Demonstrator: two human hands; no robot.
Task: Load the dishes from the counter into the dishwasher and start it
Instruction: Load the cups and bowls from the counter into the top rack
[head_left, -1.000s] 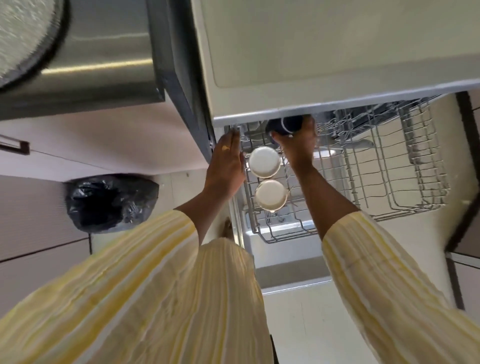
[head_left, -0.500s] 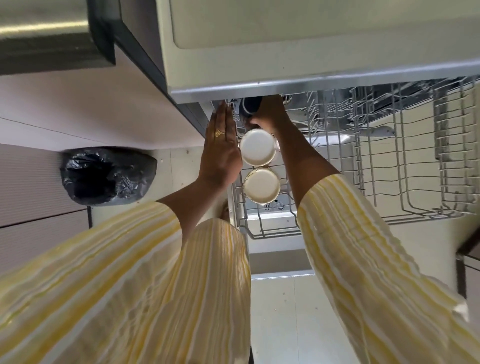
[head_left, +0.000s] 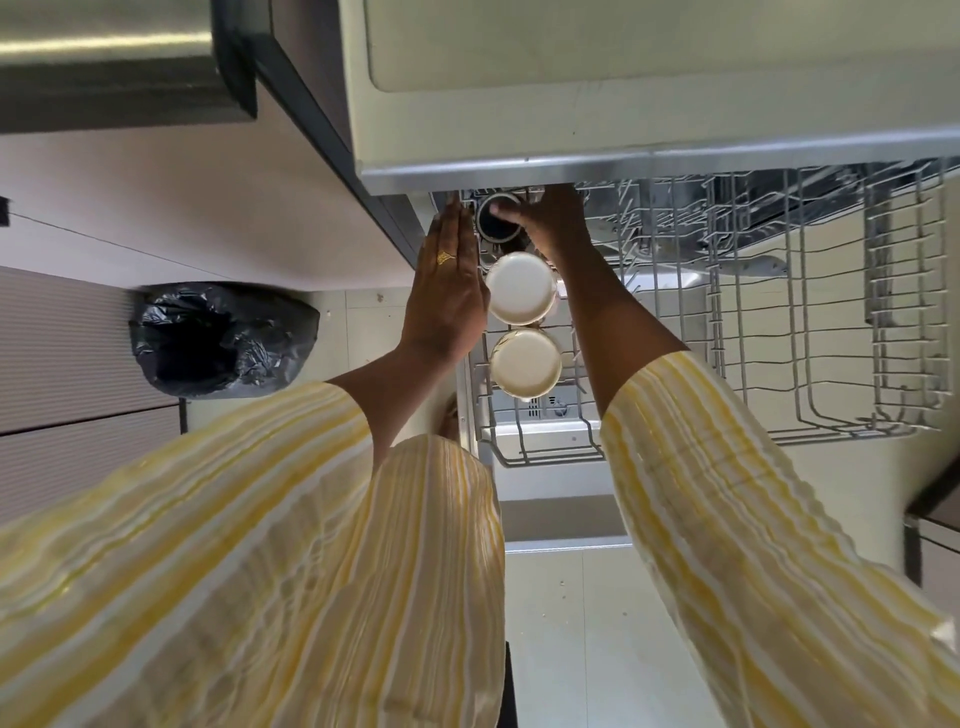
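dark cup (head_left: 497, 224) at the far left corner of the rack (head_left: 779, 332), just under the counter lip (head_left: 623, 174) – more of its round end shows than half a second ago | right hand (head_left: 553, 228) still curled round it, fingertips partly hidden | left hand (head_left: 445, 296) stays flat, fingers straight, against the rack's left edge | cream cups (head_left: 521, 287), two, upturned along that edge | open room – rack's middle and right side | bin bag (head_left: 223, 338) well apart, left

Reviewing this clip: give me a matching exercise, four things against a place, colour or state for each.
Things:
1 dark cup
2 nearer cream cup
3 left hand
4 bin bag

States:
a black, crumpled
b fingers straight, at the rack's left edge
c held by the right hand
d upside down in the rack

Pairs: 1c, 2d, 3b, 4a.
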